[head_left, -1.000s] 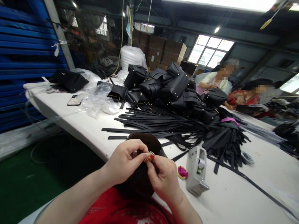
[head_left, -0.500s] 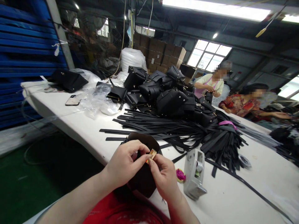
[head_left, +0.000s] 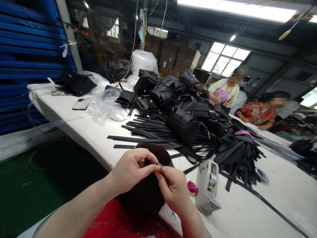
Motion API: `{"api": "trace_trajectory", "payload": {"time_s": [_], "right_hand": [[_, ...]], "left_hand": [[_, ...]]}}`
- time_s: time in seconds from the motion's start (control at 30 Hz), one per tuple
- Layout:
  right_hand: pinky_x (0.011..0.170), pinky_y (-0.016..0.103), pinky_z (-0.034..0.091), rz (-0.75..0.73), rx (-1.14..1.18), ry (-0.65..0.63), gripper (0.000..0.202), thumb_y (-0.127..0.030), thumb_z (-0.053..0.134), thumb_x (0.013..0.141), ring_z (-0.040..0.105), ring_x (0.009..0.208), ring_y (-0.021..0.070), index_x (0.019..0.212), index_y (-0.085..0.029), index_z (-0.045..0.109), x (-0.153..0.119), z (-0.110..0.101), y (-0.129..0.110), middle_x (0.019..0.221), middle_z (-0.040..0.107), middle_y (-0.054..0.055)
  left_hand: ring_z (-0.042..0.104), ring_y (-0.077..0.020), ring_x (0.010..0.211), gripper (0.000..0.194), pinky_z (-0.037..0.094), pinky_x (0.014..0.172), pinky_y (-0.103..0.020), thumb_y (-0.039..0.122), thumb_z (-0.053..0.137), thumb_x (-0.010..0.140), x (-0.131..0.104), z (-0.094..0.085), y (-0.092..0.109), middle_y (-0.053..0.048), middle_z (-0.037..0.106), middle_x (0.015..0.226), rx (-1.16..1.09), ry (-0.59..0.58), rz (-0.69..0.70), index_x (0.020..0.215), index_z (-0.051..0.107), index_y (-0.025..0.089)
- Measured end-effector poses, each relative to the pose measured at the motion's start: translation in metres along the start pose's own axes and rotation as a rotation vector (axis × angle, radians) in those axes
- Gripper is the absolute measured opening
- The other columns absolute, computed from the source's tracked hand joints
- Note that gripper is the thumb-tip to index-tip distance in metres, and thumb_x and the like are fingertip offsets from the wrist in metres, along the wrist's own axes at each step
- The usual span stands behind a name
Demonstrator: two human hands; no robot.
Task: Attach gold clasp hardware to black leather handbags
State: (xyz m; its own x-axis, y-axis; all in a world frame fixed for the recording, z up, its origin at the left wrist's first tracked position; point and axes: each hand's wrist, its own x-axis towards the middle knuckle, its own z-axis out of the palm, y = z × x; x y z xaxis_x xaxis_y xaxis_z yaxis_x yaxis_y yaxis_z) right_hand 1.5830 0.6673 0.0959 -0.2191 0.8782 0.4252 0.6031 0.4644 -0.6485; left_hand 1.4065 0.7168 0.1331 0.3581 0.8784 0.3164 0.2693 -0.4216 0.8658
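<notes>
Both hands meet at the table's near edge, above a dark bag piece (head_left: 151,195) with a brown inner face. My left hand (head_left: 136,168) pinches a small metal piece (head_left: 160,165) from the left between thumb and forefinger. On its right side my right hand (head_left: 173,183) grips the same piece, fingers curled. Only a thin gold-coloured edge of it shows between the fingertips. The bag piece lies below the hands against the red shirt, its lower part partly hidden by the wrists.
A grey tape dispenser (head_left: 208,186) and a magenta item (head_left: 192,187) stand right of my hands. Beyond lie black straps (head_left: 153,132), a heap of black bags (head_left: 184,122), clear plastic (head_left: 104,102) and a phone (head_left: 80,104). Two people sit across the table (head_left: 279,198).
The small metal piece has turned, now showing its thin edge, with the fingertips closer together. A black bag sits further forward on the heap. Both people's hands have moved nearer their bodies.
</notes>
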Motion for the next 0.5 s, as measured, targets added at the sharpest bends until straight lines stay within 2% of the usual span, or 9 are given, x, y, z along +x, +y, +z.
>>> {"api": "trace_trajectory", "payload": {"time_s": [0.27,0.37,0.5], "right_hand": [[0.058,0.025,0.025,-0.132,-0.130,0.018,0.015,-0.018,0.048,0.092,0.042,0.060,0.0081,0.078,-0.017,0.052,0.0030,-0.0042,-0.0021,0.065,0.050,-0.003],[0.057,0.026,0.025,-0.143,-0.154,0.013,0.017,-0.018,0.047,0.093,0.041,0.059,0.0082,0.076,-0.017,0.050,0.0029,-0.0039,-0.0037,0.064,0.049,-0.003],[0.058,0.027,0.025,-0.110,-0.141,0.054,0.020,-0.020,0.047,0.093,0.044,0.060,0.0085,0.073,-0.016,0.050,0.0018,-0.0004,-0.0046,0.064,0.051,-0.002]], "left_hand": [[0.051,-0.0077,0.059,0.010,0.036,0.054,-0.020,0.023,0.069,0.076,0.0003,-0.0050,-0.0031,0.002,0.062,0.064,-0.016,-0.075,-0.027,0.068,0.070,0.017],[0.050,-0.0072,0.060,0.011,0.035,0.055,-0.020,0.021,0.067,0.078,-0.0014,-0.0056,-0.0011,0.003,0.060,0.063,-0.020,-0.088,0.005,0.068,0.068,0.017],[0.051,-0.0065,0.062,0.012,0.036,0.057,-0.020,0.019,0.065,0.081,-0.0034,-0.0027,0.0028,0.003,0.060,0.066,0.007,-0.037,0.096,0.069,0.065,0.016]]}}
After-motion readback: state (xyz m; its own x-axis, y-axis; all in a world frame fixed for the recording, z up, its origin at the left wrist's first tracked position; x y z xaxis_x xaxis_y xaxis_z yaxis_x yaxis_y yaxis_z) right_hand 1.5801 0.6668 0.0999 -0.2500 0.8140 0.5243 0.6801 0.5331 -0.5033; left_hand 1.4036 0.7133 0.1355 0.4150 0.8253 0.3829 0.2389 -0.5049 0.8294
